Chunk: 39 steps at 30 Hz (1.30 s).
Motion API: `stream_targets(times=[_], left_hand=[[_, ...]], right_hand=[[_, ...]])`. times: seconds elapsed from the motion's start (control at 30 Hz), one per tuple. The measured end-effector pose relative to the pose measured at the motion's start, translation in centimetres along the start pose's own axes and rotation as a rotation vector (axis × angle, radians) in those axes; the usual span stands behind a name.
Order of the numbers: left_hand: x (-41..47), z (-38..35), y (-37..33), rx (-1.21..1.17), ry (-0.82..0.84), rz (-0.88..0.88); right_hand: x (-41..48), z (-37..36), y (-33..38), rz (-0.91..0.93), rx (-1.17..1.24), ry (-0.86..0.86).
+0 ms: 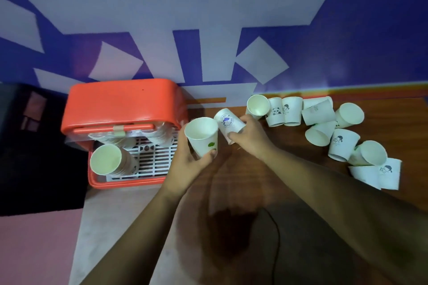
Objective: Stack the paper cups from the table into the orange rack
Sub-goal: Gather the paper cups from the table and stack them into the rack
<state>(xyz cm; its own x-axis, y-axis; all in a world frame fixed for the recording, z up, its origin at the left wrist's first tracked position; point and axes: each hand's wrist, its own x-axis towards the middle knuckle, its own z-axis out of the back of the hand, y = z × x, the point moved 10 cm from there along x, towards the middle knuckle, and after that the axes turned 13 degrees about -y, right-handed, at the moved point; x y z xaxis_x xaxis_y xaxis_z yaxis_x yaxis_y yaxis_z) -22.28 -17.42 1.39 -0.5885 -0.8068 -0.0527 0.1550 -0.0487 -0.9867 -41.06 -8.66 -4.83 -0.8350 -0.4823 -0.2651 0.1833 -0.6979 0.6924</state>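
At nine o'clock the orange rack (120, 102) holds a nested stack (106, 159). Your left hand (187, 162) has its grip round an upright leaf-print cup (202, 136). Your right hand (250, 136) grips a tilted blue-logo cup (229, 122). Loose cups (342, 143) lie at three o'clock on the table (289, 169). They are likely light and easily crushed, so hold the walls gently, near the stiffer rim.

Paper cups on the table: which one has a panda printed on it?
The upside-down cup, second from left in the back row; the cup to its right shows a figure instead.
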Motion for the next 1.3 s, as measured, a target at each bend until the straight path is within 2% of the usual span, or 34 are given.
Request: stream_targets(times=[0.17, 0.27, 0.43, 0.6, 0.97, 1.07, 1.17, 1.23, 1.3], left_hand=[[-2.2, 5.3, -1.3, -0.029, -0.047, 0.038], [-3.2, 10.1, -2.6, -0.027, -0.130, 0.007], [-4.6, 18.5, -3.3, -0.124, -0.282, 0.018], [-4.4, 24.3, -1.5, -0.054, -0.373, 0.005], [-0.8, 25.4, 3.7, 0.163, -0.269, -0.024], [0.2, 25.3, 4.6, 0.299, -0.236, -0.072], [0.6, 25.4, 6.4, 0.389, -0.150, -0.014], [0.5, 25.7, 6.3, 0.421, -0.095, -0.039], [0.2, 26.7, 5.4, 0.376, -0.112, -0.068]], right_hand=[[-4.3, 2.5, 3.7, 0.061, 0.051, 0.049], [-7.2, 2.7, 7.0, 0.116, 0.136, 0.075], [-11.3, 0.1, 12.2, 0.194, 0.177, 0.138], [-13.7, -3.2, 16.3, 0.232, 0.221, 0.145], [-16.2, -6.2, 17.4, 0.203, 0.254, 0.060], [-16.5, -6.8, 17.9, 0.207, 0.243, 0.054], [-16.8, -7.2, 18.7, 0.237, 0.248, 0.044], [-17.1, -7.7, 19.6, 0.269, 0.236, 0.050], [-17.3, -8.4, 20.6, 0.333, 0.193, 0.032]])
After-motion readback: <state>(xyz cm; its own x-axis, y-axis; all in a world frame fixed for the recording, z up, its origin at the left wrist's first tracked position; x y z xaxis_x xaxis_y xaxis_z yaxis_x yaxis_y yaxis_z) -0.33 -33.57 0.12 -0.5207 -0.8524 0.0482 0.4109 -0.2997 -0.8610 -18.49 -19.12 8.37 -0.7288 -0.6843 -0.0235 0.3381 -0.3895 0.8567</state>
